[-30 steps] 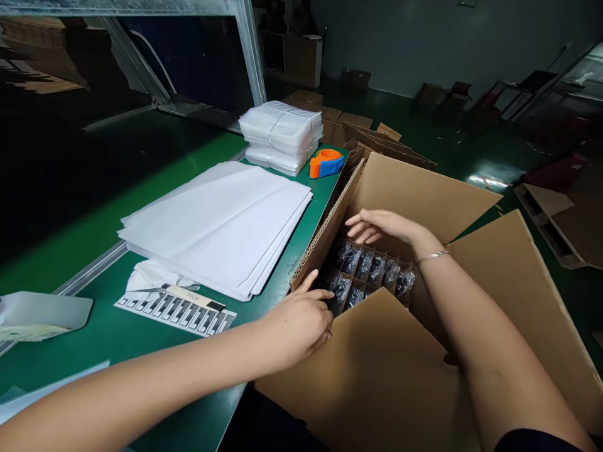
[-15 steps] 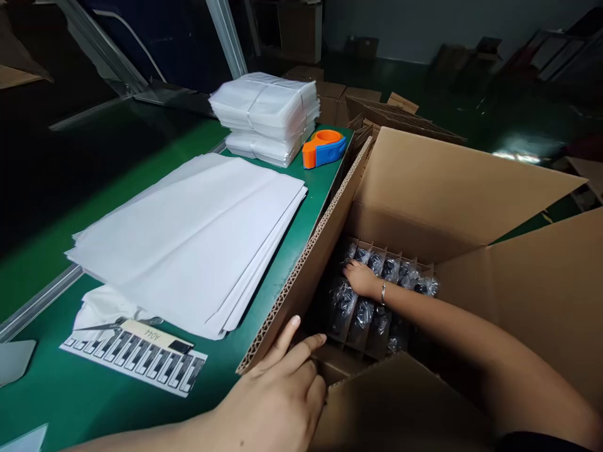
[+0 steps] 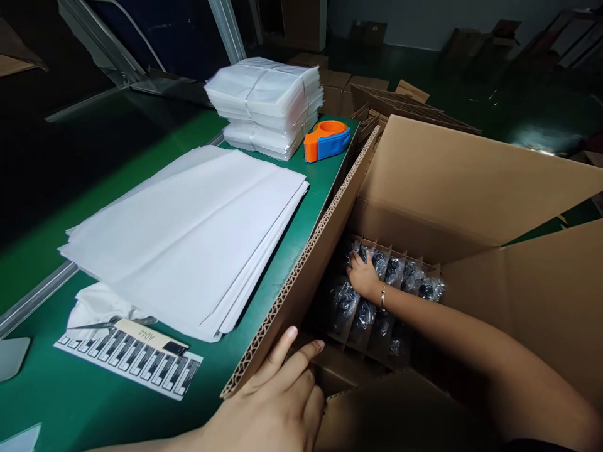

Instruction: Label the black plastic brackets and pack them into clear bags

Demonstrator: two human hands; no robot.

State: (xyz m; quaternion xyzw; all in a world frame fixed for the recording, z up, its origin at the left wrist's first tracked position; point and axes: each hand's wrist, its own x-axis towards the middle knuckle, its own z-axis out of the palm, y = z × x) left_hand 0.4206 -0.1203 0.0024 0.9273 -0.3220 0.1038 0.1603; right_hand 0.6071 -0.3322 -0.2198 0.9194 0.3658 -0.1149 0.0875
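A large open cardboard box [image 3: 433, 157] holds a cardboard divider grid with dark items in clear plastic bags [image 3: 396, 270] in its cells. My right hand [image 3: 363, 276], with a bracelet at the wrist, reaches down inside. Its fingers are spread over the bagged items in the far left cells; the fingertips touch the plastic. My left hand [image 3: 277, 392] lies across the box's near left corner, by the upright flap [image 3: 306, 257]. Its index and middle fingers are stretched out and its other fingers bend a little over the edge.
Left of the box, the green table [image 3: 94, 408] bears a stack of white sheets [image 3: 188, 232], bundled clear bags [image 3: 264, 94] and an orange and blue tape dispenser [image 3: 328, 140]. Scissors [image 3: 108, 324] and a tan box cutter marked A044 [image 3: 146, 336] lie on a label sheet [image 3: 127, 370]. Flattened cartons [image 3: 405, 107] stand behind.
My right hand has lifted slightly off the bagged items and its fingers have spread. My left hand stays on the box corner. The view has shifted a little.
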